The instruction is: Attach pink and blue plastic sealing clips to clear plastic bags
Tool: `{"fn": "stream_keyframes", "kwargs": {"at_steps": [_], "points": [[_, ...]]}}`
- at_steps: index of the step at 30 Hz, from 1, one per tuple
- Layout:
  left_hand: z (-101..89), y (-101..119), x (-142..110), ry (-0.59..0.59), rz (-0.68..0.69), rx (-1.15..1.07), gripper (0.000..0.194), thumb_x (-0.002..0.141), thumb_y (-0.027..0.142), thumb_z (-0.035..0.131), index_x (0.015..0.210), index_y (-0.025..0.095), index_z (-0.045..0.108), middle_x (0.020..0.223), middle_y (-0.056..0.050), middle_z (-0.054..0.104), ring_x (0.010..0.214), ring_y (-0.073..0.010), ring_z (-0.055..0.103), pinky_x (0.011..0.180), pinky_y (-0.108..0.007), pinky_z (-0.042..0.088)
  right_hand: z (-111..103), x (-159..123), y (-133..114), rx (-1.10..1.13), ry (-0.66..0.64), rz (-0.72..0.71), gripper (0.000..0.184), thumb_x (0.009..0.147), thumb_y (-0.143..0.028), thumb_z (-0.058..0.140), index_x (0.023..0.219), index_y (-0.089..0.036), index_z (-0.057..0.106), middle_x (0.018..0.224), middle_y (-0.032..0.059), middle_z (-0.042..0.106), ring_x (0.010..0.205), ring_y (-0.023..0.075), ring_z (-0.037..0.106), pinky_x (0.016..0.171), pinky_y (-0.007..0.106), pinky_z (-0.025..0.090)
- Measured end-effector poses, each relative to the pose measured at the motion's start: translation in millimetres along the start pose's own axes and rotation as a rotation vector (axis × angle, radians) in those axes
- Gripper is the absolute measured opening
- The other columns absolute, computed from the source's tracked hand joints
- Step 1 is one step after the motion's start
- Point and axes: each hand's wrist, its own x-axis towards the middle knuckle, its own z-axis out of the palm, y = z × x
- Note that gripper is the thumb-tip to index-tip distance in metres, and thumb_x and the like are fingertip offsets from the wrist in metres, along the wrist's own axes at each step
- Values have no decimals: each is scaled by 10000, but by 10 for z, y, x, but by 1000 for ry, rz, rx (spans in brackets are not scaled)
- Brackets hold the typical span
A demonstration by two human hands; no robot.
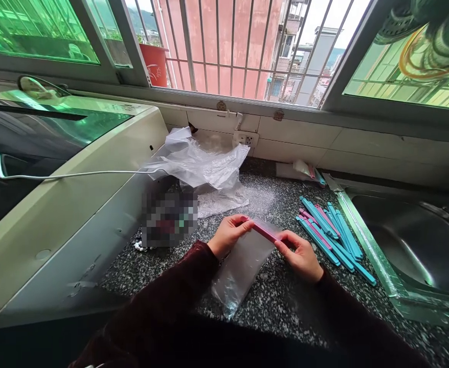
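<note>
A pink bag sealing clip (pixel 265 232) runs between both hands, across the mouth of a clear plastic bag (pixel 238 268) that hangs down toward me. My left hand (pixel 228 236) pinches the clip's left end between thumb and fingers. At its right end, my right hand (pixel 299 254) grips it the same way. Right of that hand lies a loose pile of turquoise sealing clips (pixel 347 232) and a few pink sealing clips (pixel 324 220). Whether the clip is fully pressed onto the bag, I cannot tell.
Crumpled clear plastic (pixel 205 168) lies at the back left of the speckled counter (pixel 282 306). A metal sink (pixel 412 235) borders the right. On the left stands a large pale appliance (pixel 125 153) with a white cable (pixel 82 174). A small bag with clips (pixel 305 169) rests by the wall.
</note>
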Motion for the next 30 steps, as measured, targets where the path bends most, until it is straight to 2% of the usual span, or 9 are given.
{"fn": "stream_keyframes", "kwargs": {"at_steps": [3,6,9,14,16,19,22,25,30], "points": [[-13,14,-5,-48,-19,44,404,591,513,693,620,122,595,578,27,482,562,-79,389,546,-212,305,-33,10,-8,46,23,42,264,787,-418,542,710,-168,572,613,0,529,545,114,469,506,230,397],[-40,6,-8,-237,-110,179,455,599,559,667,709,117,649,659,-12,563,627,-111,460,581,-220,345,-117,40,11,88,118,51,298,777,-459,546,714,-169,572,612,-1,524,547,114,465,501,231,393],[-58,-17,-17,-436,-221,307,513,647,611,593,676,103,667,644,-31,580,617,-123,487,577,-226,368,-219,77,50,93,227,55,335,752,-504,562,723,-171,581,582,-13,497,530,110,443,488,230,379],[-49,16,-49,-613,-277,375,526,706,605,539,767,105,691,698,-37,627,678,-147,546,663,-249,418,-294,98,64,119,313,88,401,739,-566,543,732,-168,587,547,-25,464,501,104,416,481,236,362],[-36,41,-59,-588,-224,380,497,694,573,579,867,120,688,794,-45,648,764,-167,556,713,-261,421,-268,92,38,131,284,87,409,733,-576,544,720,-170,587,555,-21,475,515,108,427,493,240,369],[-19,31,-56,-438,-120,286,543,632,535,661,996,132,653,871,-59,649,812,-176,552,730,-270,418,-168,76,-15,165,208,105,404,722,-574,558,711,-171,589,560,-19,481,521,109,428,498,242,372],[-14,-38,-33,-260,-86,128,529,605,541,679,898,100,677,770,-57,648,710,-154,549,668,-258,414,-40,59,-61,215,144,145,398,706,-571,577,720,-173,591,570,-19,497,515,106,426,498,241,378],[-17,-94,-14,-97,-139,-26,495,588,542,691,777,84,689,639,-36,627,575,-114,518,578,-234,394,59,44,-94,299,71,200,429,674,-585,599,795,-173,606,646,2,569,569,123,489,553,255,424],[-1,-70,-16,34,-120,-251,405,565,451,746,773,107,688,661,-24,648,608,-115,557,615,-234,426,222,-16,-137,331,-156,263,420,667,-564,615,774,-157,622,700,33,629,650,148,553,641,283,462]]}}
